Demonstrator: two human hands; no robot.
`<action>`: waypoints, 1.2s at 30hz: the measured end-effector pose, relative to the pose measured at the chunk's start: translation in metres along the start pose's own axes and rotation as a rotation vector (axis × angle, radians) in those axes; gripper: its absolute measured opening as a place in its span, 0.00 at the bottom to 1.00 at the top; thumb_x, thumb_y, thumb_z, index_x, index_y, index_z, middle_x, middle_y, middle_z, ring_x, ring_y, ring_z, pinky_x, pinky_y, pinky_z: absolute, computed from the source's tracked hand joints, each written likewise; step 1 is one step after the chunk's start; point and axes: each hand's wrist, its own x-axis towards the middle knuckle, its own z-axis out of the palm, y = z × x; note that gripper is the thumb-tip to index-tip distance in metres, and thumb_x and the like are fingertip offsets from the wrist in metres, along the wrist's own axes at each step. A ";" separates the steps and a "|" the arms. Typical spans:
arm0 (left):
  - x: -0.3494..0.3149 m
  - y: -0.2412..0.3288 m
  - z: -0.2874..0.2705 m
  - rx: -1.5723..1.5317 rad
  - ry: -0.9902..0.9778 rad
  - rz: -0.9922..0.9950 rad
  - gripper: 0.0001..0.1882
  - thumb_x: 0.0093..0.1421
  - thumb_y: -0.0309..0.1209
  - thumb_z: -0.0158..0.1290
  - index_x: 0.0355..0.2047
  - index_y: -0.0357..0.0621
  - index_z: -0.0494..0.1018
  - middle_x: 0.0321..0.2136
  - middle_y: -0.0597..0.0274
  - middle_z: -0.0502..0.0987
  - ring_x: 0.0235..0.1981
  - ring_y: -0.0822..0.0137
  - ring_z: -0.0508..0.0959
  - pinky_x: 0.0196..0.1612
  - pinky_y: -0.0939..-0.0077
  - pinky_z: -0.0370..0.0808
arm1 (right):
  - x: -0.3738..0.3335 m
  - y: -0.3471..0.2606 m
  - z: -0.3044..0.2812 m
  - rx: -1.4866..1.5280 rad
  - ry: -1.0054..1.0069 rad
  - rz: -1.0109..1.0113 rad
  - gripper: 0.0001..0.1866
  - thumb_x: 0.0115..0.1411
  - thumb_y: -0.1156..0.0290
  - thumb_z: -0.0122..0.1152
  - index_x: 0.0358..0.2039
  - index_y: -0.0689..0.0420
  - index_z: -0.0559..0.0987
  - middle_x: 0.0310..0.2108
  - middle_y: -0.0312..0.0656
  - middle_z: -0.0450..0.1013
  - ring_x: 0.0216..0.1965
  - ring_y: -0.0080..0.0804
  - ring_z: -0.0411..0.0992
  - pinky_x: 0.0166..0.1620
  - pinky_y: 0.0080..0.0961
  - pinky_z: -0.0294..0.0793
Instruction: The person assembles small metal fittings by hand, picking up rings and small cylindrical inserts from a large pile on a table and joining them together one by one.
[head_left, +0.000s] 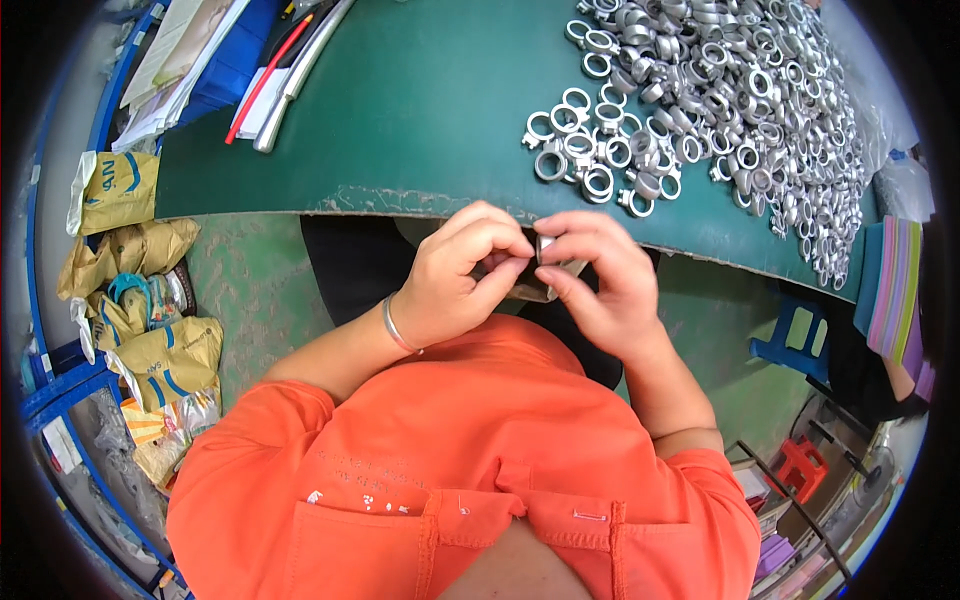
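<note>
Both hands are close together just in front of the table edge, above my lap. My right hand [605, 280] pinches a small silver metal ring [544, 246] between thumb and fingers, and the ring appears almost edge-on. Fingertips of my left hand [462, 268] are pressed together right beside it; what they hold, if anything, is too small and shaded to make out. A bracelet circles my left wrist. Beyond my right hand, on the green table [420, 120], lies a large heap of silver metal rings [700, 90], each with a small lug.
Papers and blue folders [225, 70] lie at the far left with a red pen [268, 80]. Brown paper bags [165, 360] stand on the left. A blue stool [790, 335] and a stack of coloured sheets [895, 290] are at the right. Below my hands is a brownish box edge [533, 291], partly hidden.
</note>
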 end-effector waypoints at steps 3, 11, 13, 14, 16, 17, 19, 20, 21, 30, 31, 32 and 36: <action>-0.003 0.000 0.001 -0.024 0.016 -0.124 0.10 0.51 0.14 0.55 0.33 0.37 0.72 0.32 0.60 0.73 0.28 0.74 0.73 0.29 0.82 0.72 | -0.002 0.001 0.001 -0.195 0.018 -0.084 0.11 0.47 0.82 0.66 0.33 0.62 0.77 0.41 0.48 0.73 0.40 0.42 0.72 0.44 0.32 0.73; 0.036 0.006 0.000 0.537 0.005 0.100 0.36 0.50 0.30 0.62 0.58 0.37 0.60 0.58 0.43 0.60 0.58 0.48 0.64 0.58 0.60 0.63 | 0.014 0.024 -0.039 -0.847 0.095 0.049 0.48 0.49 0.46 0.64 0.63 0.61 0.57 0.65 0.58 0.46 0.66 0.57 0.44 0.63 0.48 0.47; 0.052 -0.004 0.007 0.585 -0.112 0.064 0.42 0.51 0.35 0.61 0.61 0.36 0.53 0.62 0.42 0.53 0.62 0.46 0.56 0.61 0.53 0.54 | 0.023 0.027 -0.041 -0.905 -0.030 0.032 0.47 0.50 0.47 0.64 0.63 0.60 0.57 0.66 0.57 0.45 0.66 0.56 0.43 0.63 0.48 0.47; 0.059 -0.011 0.009 0.639 -0.232 0.022 0.48 0.52 0.41 0.60 0.64 0.35 0.46 0.65 0.41 0.47 0.66 0.44 0.47 0.64 0.46 0.45 | 0.033 0.026 -0.041 -0.884 -0.061 0.032 0.43 0.52 0.50 0.63 0.62 0.58 0.59 0.66 0.55 0.45 0.67 0.56 0.43 0.63 0.48 0.47; 0.070 -0.021 0.012 0.737 -0.240 0.028 0.47 0.54 0.44 0.58 0.64 0.34 0.45 0.65 0.41 0.47 0.66 0.44 0.47 0.64 0.43 0.44 | 0.043 0.034 -0.041 -0.882 -0.086 0.046 0.38 0.53 0.52 0.62 0.62 0.52 0.62 0.66 0.49 0.46 0.67 0.54 0.42 0.63 0.52 0.47; 0.077 -0.025 0.013 0.834 -0.246 0.037 0.48 0.56 0.46 0.55 0.65 0.33 0.43 0.65 0.41 0.47 0.67 0.45 0.48 0.63 0.40 0.43 | 0.049 0.036 -0.039 -0.891 -0.096 0.065 0.37 0.54 0.53 0.62 0.61 0.50 0.63 0.67 0.48 0.46 0.67 0.53 0.42 0.62 0.54 0.47; 0.089 -0.033 0.009 0.911 -0.215 0.026 0.44 0.57 0.49 0.52 0.63 0.31 0.48 0.65 0.42 0.49 0.67 0.50 0.49 0.63 0.39 0.43 | 0.061 0.043 -0.032 -0.969 -0.087 0.092 0.36 0.55 0.53 0.60 0.62 0.48 0.62 0.66 0.46 0.48 0.67 0.51 0.43 0.61 0.62 0.44; 0.096 -0.037 0.006 0.948 -0.222 0.010 0.44 0.58 0.49 0.51 0.63 0.31 0.48 0.65 0.42 0.49 0.67 0.50 0.49 0.63 0.39 0.43 | 0.068 0.047 -0.029 -1.021 -0.071 0.083 0.35 0.55 0.52 0.59 0.62 0.47 0.62 0.66 0.46 0.49 0.67 0.51 0.43 0.61 0.63 0.42; 0.102 -0.039 0.003 0.987 -0.230 -0.009 0.44 0.58 0.49 0.51 0.63 0.32 0.48 0.65 0.43 0.49 0.67 0.51 0.49 0.63 0.39 0.43 | 0.074 0.053 -0.027 -1.070 -0.055 0.074 0.35 0.56 0.52 0.59 0.62 0.47 0.62 0.66 0.46 0.49 0.67 0.52 0.43 0.60 0.65 0.41; 0.105 -0.028 -0.032 0.768 0.087 0.126 0.25 0.59 0.35 0.54 0.54 0.38 0.64 0.53 0.49 0.66 0.55 0.55 0.67 0.57 0.58 0.61 | 0.112 0.076 -0.039 -0.956 0.074 -0.254 0.26 0.57 0.58 0.60 0.54 0.55 0.69 0.61 0.47 0.59 0.63 0.50 0.54 0.58 0.52 0.58; 0.088 -0.011 -0.038 0.540 0.087 0.165 0.18 0.58 0.31 0.55 0.47 0.37 0.70 0.45 0.51 0.73 0.47 0.56 0.74 0.51 0.64 0.69 | 0.098 0.060 -0.048 -0.856 0.121 -0.340 0.23 0.55 0.65 0.63 0.49 0.59 0.71 0.57 0.49 0.64 0.59 0.50 0.61 0.56 0.42 0.65; 0.058 -0.002 -0.046 0.397 -0.008 0.091 0.13 0.57 0.28 0.55 0.42 0.36 0.72 0.37 0.54 0.75 0.39 0.59 0.76 0.45 0.68 0.71 | 0.082 0.044 -0.049 -0.791 0.146 -0.394 0.21 0.51 0.73 0.65 0.46 0.62 0.72 0.52 0.51 0.68 0.53 0.51 0.67 0.52 0.38 0.69; -0.033 0.000 -0.047 0.064 -0.313 -0.599 0.09 0.59 0.26 0.54 0.38 0.33 0.74 0.28 0.58 0.77 0.34 0.68 0.78 0.41 0.75 0.74 | -0.006 0.016 -0.059 -0.592 0.116 -0.393 0.14 0.46 0.89 0.60 0.35 0.65 0.75 0.30 0.48 0.72 0.28 0.44 0.70 0.33 0.31 0.71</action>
